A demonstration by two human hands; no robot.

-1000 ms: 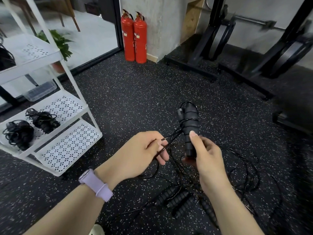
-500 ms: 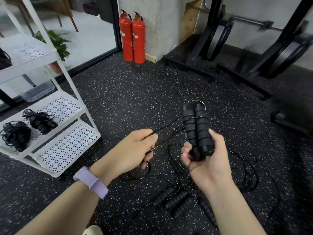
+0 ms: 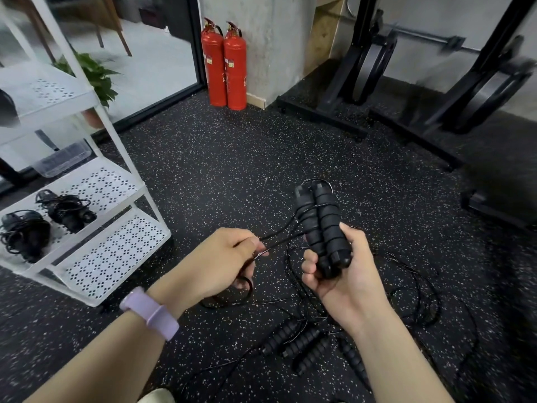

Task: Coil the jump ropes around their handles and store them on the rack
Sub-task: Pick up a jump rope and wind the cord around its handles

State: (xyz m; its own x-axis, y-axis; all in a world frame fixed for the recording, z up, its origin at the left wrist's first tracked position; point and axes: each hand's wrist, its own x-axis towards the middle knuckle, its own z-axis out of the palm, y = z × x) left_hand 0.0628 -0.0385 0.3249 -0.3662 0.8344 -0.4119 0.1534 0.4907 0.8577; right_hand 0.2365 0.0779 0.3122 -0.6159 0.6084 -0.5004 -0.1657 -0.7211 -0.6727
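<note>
Now the right hand (image 3: 343, 274) has turned palm-up, clenching the paired handles (image 3: 321, 228) upright, a turn of cord already round their tops. Meanwhile the left hand (image 3: 220, 263) pinches the cord (image 3: 279, 235) taut just beside them, so winding looks barely begun. Two coiled ropes (image 3: 46, 219) lie on the rack (image 3: 116, 245); more handles (image 3: 302, 341) wait on the floor.

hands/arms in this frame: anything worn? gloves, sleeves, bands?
Both forearms are bare, with no sleeves in view. The left hand and right hand wear no gloves, and no rings show. The only item worn is a lilac, smooth, rubbery-looking wristband on the left wrist. Its face is turned away.
</note>
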